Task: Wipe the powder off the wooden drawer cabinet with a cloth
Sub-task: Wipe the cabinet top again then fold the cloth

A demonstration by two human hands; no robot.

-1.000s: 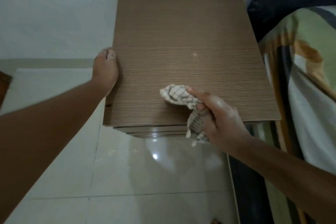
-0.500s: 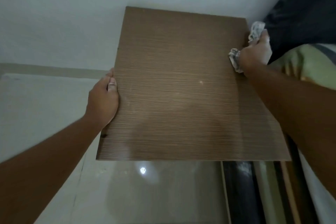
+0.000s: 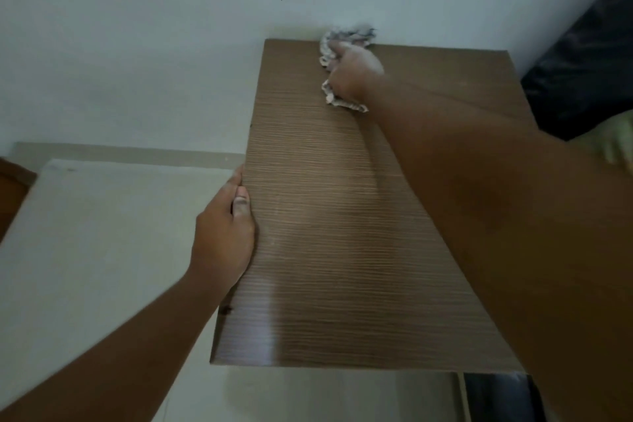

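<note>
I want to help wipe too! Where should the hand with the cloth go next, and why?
Probably slide the cloth left along the back edge into the far left corner. The right hand grips it at the back edge of the cabinet top, by the wall, with that corner just beside it. The left hand holds the left edge.

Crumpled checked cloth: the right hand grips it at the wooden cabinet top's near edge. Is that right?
No: the head view shows the right hand gripping the crumpled checked cloth at the far edge of the brown wooden cabinet top.
</note>
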